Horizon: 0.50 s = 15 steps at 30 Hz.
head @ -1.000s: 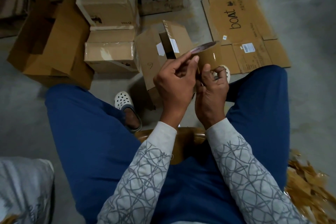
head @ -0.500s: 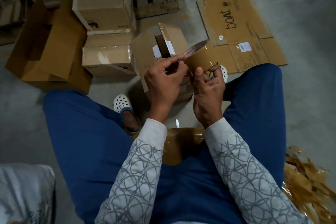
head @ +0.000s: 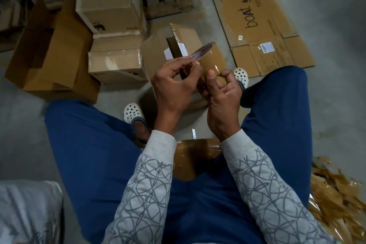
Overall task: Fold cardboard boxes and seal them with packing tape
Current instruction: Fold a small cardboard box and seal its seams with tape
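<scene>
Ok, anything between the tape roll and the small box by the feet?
Nothing visible does. The left hand and right hand hold the tape roll directly before the small box; only the box's own raised flap stands beside it.

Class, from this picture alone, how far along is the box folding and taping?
Done: the taped box looks sealed. In hand: left hand and right hand hold the tape roll, apparently working its end loose. Left: the open-flapped box ahead is unsealed; the boat cardboard lies flat, unfolded.
</scene>
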Tool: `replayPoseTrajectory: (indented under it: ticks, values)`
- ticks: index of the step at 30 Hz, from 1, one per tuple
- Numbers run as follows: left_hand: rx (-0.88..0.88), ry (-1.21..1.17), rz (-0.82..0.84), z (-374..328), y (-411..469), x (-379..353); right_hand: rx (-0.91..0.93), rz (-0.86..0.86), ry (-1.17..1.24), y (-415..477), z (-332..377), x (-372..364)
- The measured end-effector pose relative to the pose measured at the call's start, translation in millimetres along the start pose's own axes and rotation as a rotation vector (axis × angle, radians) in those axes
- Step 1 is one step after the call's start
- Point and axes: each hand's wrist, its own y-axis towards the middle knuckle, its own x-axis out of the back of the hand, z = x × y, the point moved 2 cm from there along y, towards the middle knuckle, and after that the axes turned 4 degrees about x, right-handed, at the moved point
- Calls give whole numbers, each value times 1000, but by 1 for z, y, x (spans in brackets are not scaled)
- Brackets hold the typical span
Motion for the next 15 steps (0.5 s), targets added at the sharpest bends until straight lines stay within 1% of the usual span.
replayPoseTrajectory:
  ticks: [4, 7, 12, 15]
  values:
    - [-26, 58, -53, -4, -4, -4, -2, 3, -25, -1, -1, 0]
    - [-56, 61, -72, -5, -5, -6, -18, -10, 10, 0, 0, 1]
    - [-123, 75, -53, -8, -10, -9, -23, -39, 53, 1, 0, 4]
    - [-126, 77, -56, -6, -11, -10, -22, -48, 53, 0, -1, 5]
